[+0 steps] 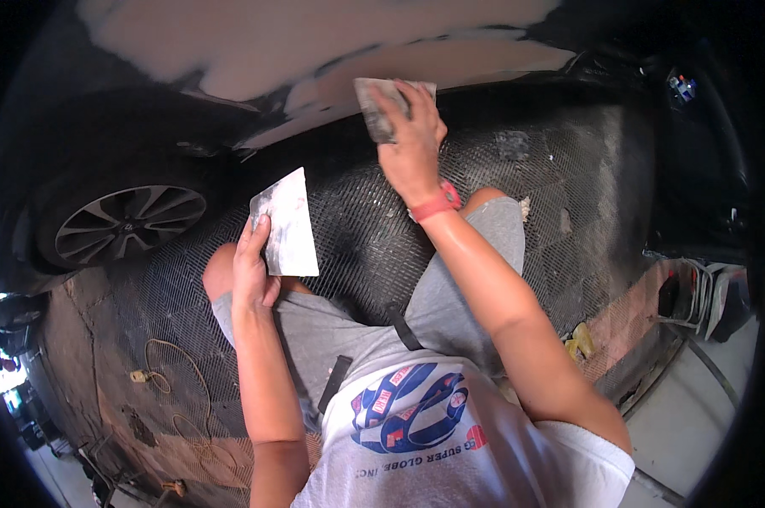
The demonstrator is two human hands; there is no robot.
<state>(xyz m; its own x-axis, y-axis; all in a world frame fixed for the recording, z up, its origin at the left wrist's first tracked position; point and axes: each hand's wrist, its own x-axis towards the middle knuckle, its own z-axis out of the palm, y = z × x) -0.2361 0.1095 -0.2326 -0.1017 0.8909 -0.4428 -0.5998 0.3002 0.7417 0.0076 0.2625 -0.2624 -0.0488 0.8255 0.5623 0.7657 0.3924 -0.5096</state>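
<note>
In front of me is a dark car's side panel with broad beige patches of filler. My right hand is up by the lower edge of the filler, its fingers laid over a flat grey rectangular piece, smudged and stiff-looking. Whether that piece touches the panel I cannot tell. Lower and to the left, my left hand grips a white rectangular sheet by its left edge, thumb on top. Grey smears mark the sheet's upper part.
A car wheel with a spoked rim stands at the left. Dark ribbed matting covers the floor beneath my bent legs. A yellowish cord lies at the lower left, a yellow crumpled thing at the right, near a metal-framed object.
</note>
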